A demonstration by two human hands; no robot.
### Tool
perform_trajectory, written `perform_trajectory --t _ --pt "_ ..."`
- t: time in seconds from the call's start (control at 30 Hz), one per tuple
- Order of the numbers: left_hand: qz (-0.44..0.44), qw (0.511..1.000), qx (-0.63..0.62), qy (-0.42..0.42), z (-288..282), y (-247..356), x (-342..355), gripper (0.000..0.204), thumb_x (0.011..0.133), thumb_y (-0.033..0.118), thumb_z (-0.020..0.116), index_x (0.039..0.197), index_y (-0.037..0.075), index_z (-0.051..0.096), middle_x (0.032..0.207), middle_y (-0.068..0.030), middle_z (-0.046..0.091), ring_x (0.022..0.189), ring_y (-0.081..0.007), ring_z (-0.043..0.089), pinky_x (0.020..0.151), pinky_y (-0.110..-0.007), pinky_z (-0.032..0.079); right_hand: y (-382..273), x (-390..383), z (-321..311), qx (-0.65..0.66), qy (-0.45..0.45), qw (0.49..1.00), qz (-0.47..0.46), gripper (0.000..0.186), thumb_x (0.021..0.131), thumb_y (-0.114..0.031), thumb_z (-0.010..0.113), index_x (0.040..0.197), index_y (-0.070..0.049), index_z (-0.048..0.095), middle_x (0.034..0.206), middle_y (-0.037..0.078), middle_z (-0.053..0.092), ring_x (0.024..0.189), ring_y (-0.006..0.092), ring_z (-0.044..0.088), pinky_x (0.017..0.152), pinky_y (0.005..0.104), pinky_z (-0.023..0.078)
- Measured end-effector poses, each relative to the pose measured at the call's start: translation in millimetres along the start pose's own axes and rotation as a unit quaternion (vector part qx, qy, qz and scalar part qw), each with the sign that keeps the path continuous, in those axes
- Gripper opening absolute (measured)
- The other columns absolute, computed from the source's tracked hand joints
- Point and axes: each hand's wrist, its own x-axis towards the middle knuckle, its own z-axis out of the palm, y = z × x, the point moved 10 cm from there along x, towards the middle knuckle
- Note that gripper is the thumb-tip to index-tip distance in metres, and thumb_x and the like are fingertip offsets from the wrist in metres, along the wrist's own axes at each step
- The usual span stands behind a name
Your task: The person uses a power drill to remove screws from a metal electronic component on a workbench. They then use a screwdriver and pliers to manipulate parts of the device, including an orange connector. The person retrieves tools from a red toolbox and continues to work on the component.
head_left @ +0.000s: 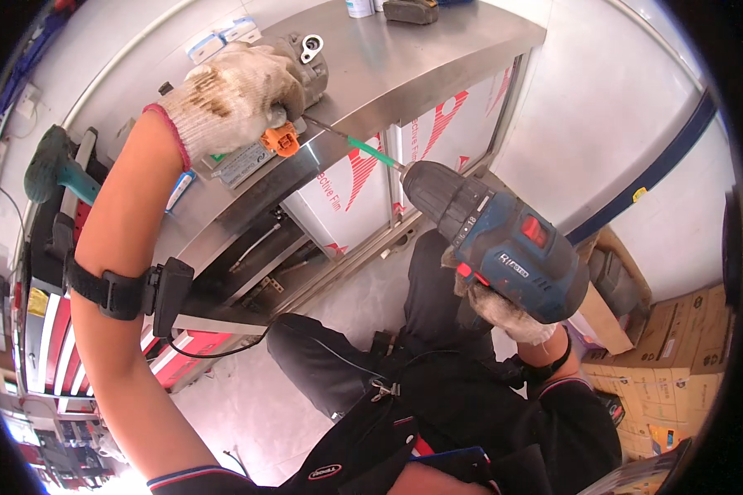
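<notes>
My left hand [235, 95], in a stained white knit glove, is closed over a grey cast-metal compressor [312, 76] on the steel bench top. An orange connector [281, 139] sticks out below my fingers, and a ported flange shows at the far end. My right hand [504, 312], gloved too, grips a dark blue cordless drill [516, 252] from below. A long bit with a green sleeve [371, 152] runs from its chuck up to the compressor's near side. The tip ends beside my left fingers; whether it sits in a screw, I cannot tell.
The steel bench [388, 58] curves across the top, with a battery pack [410, 10] at its back. A teal power tool [54, 169] stands at far left, above a red-and-white drawer cabinet [66, 346]. Cardboard boxes [660, 363] are stacked at lower right.
</notes>
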Motion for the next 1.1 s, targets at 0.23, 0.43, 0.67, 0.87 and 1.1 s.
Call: perform_trajectory --t 0.23,0.43,0.67,0.87,1.1 --pt "-0.008 0.996 0.064 -0.064 6.9 8.0 7.4 0.018 0.082 0.013 0.070 0.098 0.012 0.080 0.106 -0.0108 0.069 0.114 -0.0306 0.064 0.102 -0.045 0.049 -40.9 -16.9 1.0 -0.231 0.078 0.929 -0.278 0.044 0.087 -0.012 0.077 0.131 -0.013 0.069 0.132 0.009 0.069 0.118 0.0311 0.070 0.102 0.0470 0.056" --pt "-0.016 0.994 0.101 -0.023 2.4 13.2 5.4 0.021 0.083 0.010 0.068 0.102 0.008 0.077 0.115 -0.0116 0.070 0.125 -0.0292 0.060 0.109 -0.043 0.044 3.4 -3.5 22.0 0.176 -0.037 0.982 -0.065 0.055 0.085 -0.018 0.082 0.137 -0.010 0.065 0.132 0.010 0.069 0.115 0.0295 0.070 0.101 0.0417 0.056" --pt "-0.185 0.926 -0.265 0.194 -45.2 -34.3 -42.3 0.017 0.094 0.004 0.061 0.106 -0.002 0.071 0.136 -0.0185 0.067 0.123 -0.0286 0.064 0.108 -0.041 0.050 -21.2 7.1 21.1 0.135 -0.029 0.974 -0.180 0.060 0.094 -0.022 0.075 0.149 -0.009 0.054 0.138 0.012 0.066 0.121 0.0283 0.067 0.104 0.0428 0.055" --pt "-0.326 0.837 -0.310 0.312 -36.3 -50.1 -155.7 0.022 0.098 0.010 0.064 0.113 -0.005 0.071 0.144 -0.0198 0.063 0.133 -0.0265 0.059 0.114 -0.037 0.043 -27.7 15.0 23.3 0.127 -0.052 0.977 -0.160 0.059 0.092 -0.025 0.076 0.145 -0.009 0.057 0.135 0.013 0.067 0.118 0.0286 0.068 0.101 0.0423 0.056" --pt "-0.336 0.887 -0.122 0.293 11.7 -24.9 -211.3 0.018 0.091 0.009 0.071 0.107 0.000 0.074 0.135 -0.0185 0.066 0.126 -0.0306 0.064 0.106 -0.040 0.051 -27.2 11.4 23.1 0.088 -0.042 0.979 -0.179 0.057 0.090 -0.029 0.077 0.141 -0.009 0.062 0.132 0.014 0.069 0.115 0.0290 0.070 0.098 0.0418 0.057"
